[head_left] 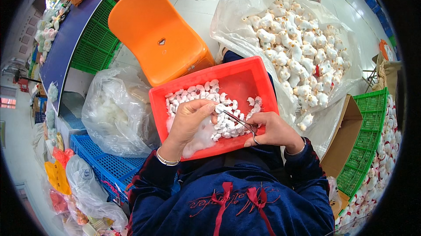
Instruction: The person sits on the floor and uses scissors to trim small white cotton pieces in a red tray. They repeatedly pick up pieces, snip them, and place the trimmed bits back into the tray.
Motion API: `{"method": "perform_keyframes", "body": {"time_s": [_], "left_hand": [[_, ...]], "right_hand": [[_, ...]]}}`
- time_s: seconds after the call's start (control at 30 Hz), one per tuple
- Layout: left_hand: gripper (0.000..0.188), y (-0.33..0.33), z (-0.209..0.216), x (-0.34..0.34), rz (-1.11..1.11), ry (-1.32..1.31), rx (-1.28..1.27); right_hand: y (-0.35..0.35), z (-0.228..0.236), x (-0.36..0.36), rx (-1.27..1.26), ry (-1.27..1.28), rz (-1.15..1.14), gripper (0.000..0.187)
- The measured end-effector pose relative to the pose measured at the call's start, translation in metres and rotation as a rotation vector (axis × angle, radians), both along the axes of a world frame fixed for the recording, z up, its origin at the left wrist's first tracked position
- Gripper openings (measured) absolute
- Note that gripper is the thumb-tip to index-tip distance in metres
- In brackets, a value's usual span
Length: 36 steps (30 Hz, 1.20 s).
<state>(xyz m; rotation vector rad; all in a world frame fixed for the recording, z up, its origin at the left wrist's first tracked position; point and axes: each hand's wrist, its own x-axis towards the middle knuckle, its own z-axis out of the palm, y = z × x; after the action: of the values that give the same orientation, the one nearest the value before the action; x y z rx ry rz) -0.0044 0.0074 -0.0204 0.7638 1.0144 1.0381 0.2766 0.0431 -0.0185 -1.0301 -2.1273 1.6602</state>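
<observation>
Head view: two bare hands work above one red tray (pixel 239 85), with one bracelet on each wrist. The left hand (pixel 193 120) is closed in a pinch, thumb against fingers, on one small white piece (pixel 219 108) held over the tray's middle. The right hand (pixel 272 130) grips one scissor-handled metal tool (pixel 239 120), its tip reaching that piece; whether it bites is too small to tell. Inside the tray lie dozens of similar curved pieces (pixel 226 128), heaped too closely to count exactly, and one clump of white fluff (pixel 201 137) at the near left. One orange chair (pixel 153 34) stands just beyond. Two large clear bags flank the tray: one at right (pixel 232 19) with many uncountable white stuffed figures (pixel 302 52), one at left (pixel 131 141) containing more fluff.
</observation>
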Motion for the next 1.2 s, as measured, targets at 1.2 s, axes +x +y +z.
{"method": "perform_keyframes", "body": {"time_s": [1.2], "left_hand": [[0.010,0.011,0.014,-0.015,-0.250,0.109,0.041]], "right_hand": [[0.013,0.009,0.005,-0.046,-0.051,0.159,0.052]]}}
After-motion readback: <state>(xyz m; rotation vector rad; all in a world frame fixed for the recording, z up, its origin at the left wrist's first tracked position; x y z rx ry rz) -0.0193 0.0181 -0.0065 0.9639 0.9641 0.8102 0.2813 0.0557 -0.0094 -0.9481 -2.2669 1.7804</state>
